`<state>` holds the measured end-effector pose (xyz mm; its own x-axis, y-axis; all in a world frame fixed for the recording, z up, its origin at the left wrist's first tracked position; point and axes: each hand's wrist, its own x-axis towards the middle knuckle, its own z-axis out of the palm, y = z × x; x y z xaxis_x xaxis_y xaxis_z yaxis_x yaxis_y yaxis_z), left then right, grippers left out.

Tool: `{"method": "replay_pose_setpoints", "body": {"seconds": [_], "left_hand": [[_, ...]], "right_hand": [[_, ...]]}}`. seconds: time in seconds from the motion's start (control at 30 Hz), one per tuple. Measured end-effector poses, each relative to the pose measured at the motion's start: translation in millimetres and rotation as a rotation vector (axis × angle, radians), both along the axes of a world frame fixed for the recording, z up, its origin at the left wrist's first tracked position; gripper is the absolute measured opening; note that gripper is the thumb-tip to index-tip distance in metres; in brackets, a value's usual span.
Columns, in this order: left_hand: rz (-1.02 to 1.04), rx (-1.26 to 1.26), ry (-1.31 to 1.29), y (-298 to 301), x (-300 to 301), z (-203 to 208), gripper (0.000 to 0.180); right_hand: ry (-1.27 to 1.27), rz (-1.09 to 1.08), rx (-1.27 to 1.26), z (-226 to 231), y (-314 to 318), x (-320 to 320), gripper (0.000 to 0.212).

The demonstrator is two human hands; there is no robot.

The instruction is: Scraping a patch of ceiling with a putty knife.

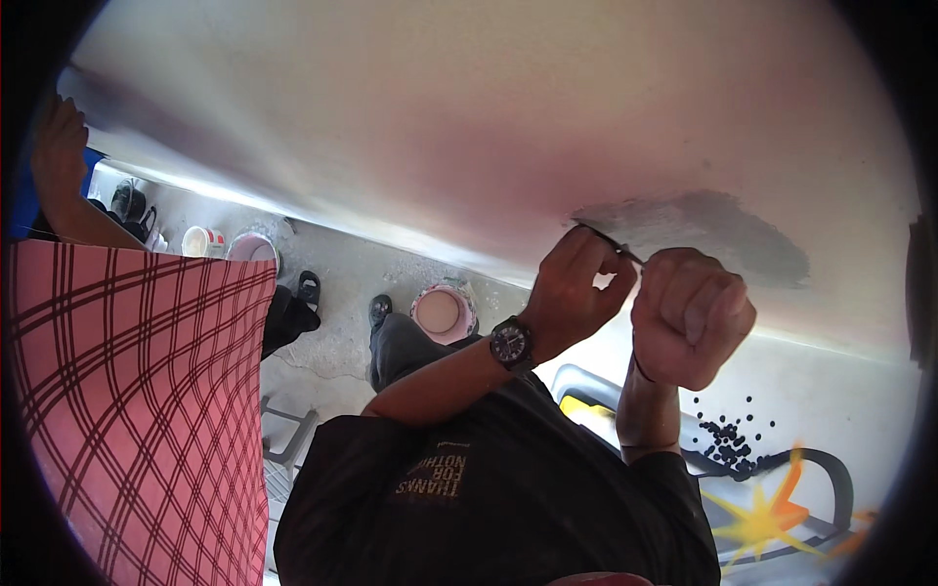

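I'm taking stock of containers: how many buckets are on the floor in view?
3: a white bucket and a pinkish bucket side by side at left, and a smeared bucket further right, near a dark shoe. Others may be hidden.

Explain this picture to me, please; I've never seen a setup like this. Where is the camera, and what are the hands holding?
There is no robot here: a person works bare-handed, filmed from above by a wide fisheye camera worn on the head, so straight edges bend. The left hand, with a watch on its wrist, and the closed right hand meet at a thin dark tool seen nearly edge-on, which both seem to hold. Beside it is a pale wall bearing a grey patch. Lower down, a bucket with pinkish contents stands on the floor. At the left is another person in a pink plaid top.
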<state>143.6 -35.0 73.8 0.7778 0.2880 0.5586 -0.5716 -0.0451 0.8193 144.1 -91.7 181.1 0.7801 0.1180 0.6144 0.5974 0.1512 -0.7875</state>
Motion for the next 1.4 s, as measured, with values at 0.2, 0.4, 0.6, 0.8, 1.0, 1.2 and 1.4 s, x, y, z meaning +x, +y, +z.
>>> {"method": "replay_pose_setpoints", "body": {"seconds": [0.2, 0.4, 0.6, 0.8, 1.0, 1.2, 1.4], "left_hand": [[0.011, -0.011, -0.03, 9, 2, 6, 0.018], [-0.01, 0.01, 0.044, 14, 0, -3, 0.019], [0.051, 0.002, 0.02, 13, 4, -4, 0.02], [0.053, -0.001, 0.004, 7, 2, -5, 0.018], [0.037, -0.028, 0.004, 5, 1, -4, 0.019], [0.025, -0.006, 0.077, -9, -7, -11, 0.02], [-0.001, 0.002, 0.093, -18, -7, -19, 0.017]], "right_hand": [[-0.019, 0.071, 0.029, 11, 3, 2, 0.048], [0.035, 0.023, 0.014, -5, 5, 4, 0.048], [0.047, 0.04, 0.02, -4, 9, 8, 0.051], [0.051, 0.067, 0.007, 2, 4, 3, 0.052], [0.008, 0.143, -0.029, 1, -1, 0, 0.045], [0.083, 0.06, 0.088, -7, -12, -2, 0.05], [0.054, 0.074, 0.068, -19, -25, 0, 0.049]]}}
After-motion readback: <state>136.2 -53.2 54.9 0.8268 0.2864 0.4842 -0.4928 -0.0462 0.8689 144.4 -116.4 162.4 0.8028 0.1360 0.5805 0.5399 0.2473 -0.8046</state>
